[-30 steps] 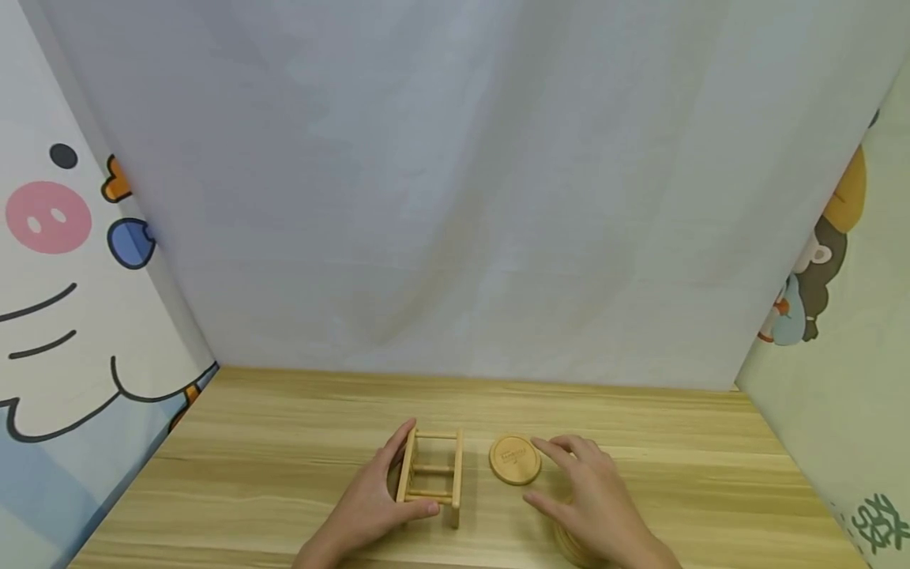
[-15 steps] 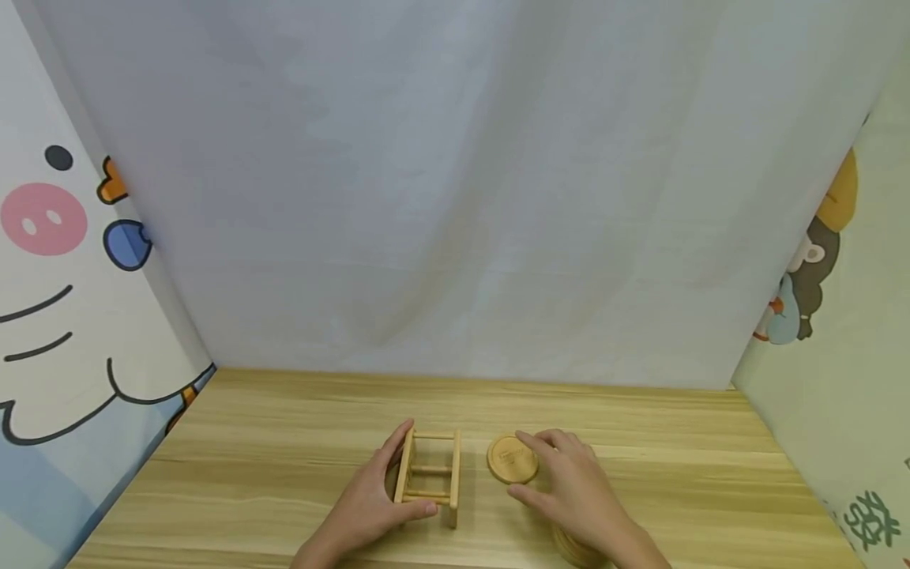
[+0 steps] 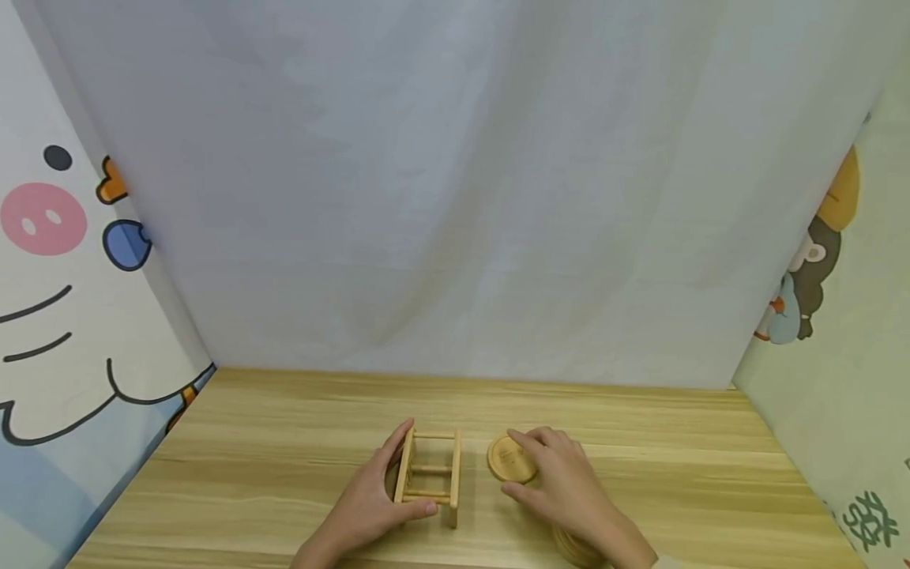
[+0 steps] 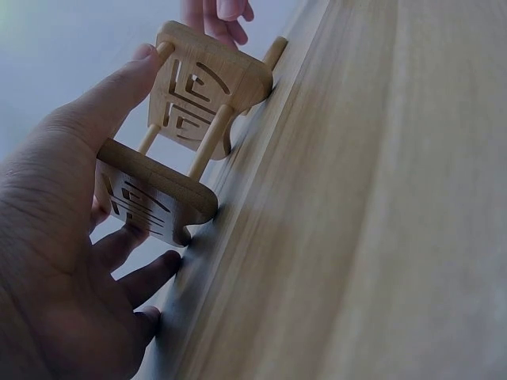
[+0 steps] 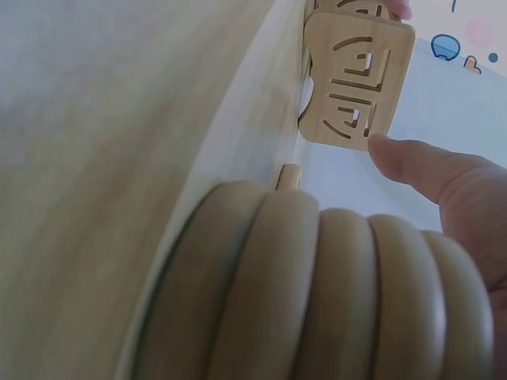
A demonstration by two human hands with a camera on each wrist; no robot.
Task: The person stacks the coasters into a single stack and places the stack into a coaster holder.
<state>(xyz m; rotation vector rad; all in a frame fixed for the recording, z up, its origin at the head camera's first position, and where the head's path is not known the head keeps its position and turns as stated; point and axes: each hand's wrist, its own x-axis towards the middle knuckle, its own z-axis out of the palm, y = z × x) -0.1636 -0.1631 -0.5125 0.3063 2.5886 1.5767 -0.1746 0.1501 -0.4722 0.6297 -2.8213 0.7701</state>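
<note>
Grips a small pale-wood frame of two slotted panels joined by round rods with the left hand and poises the right hand at a round golden-brown wooden disc.
In the head view, sets the left thumb along the frame's near side, fingers behind its left panel; spreads right thumb and forefinger around the right part of the disc, lying flat on the pale wood-grain table between frame and right hand; cannot tell whether touching. Includes a partly hidden stack of round light-wood discs beside the right wrist. In the left wrist view, shows the frame upright on the table, left thumb at an upper rod. In the right wrist view, shows the stack edge-on, right thumb extended, a slotted panel beyond.
</note>
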